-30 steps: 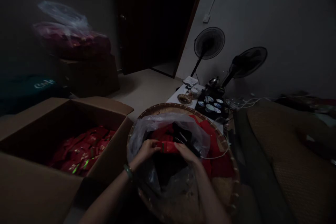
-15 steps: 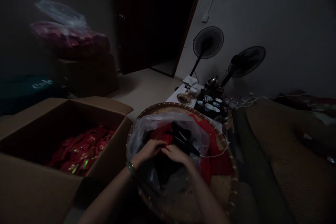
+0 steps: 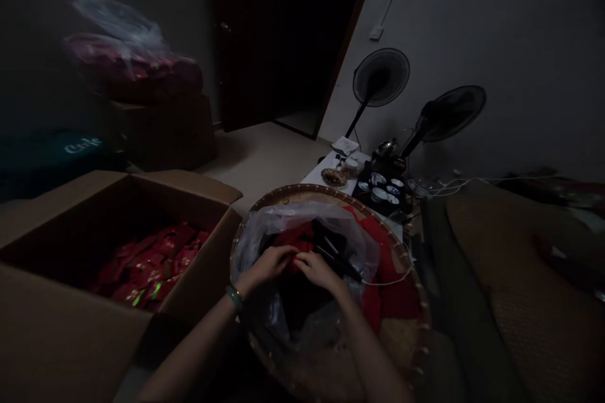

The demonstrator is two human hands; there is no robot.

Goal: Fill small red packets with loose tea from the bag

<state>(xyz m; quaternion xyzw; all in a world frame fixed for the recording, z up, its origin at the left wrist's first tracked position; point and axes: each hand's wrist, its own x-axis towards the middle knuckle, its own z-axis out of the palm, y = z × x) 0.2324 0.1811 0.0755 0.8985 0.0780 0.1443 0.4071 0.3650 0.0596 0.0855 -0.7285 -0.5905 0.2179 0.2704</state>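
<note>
My left hand (image 3: 270, 266), with a green bangle at its wrist, and my right hand (image 3: 319, 271) meet over a clear plastic bag (image 3: 368, 249). Their fingers are closed in a pinch on a small red piece (image 3: 293, 261), mostly covered by the fingertips. More red material (image 3: 295, 237) and dark contents lie in the bag beneath. Just right of my right hand is a black object (image 3: 343, 262) with a white cord (image 3: 392, 281); its kind is unclear in the dim light. The bag rests in a round woven tray (image 3: 426, 327), beside flat red pieces (image 3: 394, 293).
At left stands an open cardboard box (image 3: 70, 334) holding many red packets (image 3: 158, 261). Behind it, a plastic bag of pinkish-red things (image 3: 137, 66) sits on another box (image 3: 165, 132). Ahead are small cups (image 3: 379, 194) on a black tray and two fans (image 3: 382, 77). A woven mat (image 3: 510, 277) lies right.
The view has shifted slightly, so the surroundings sit a little further right. Both hands stay together over the bag, with small finger movements at the red piece.
</note>
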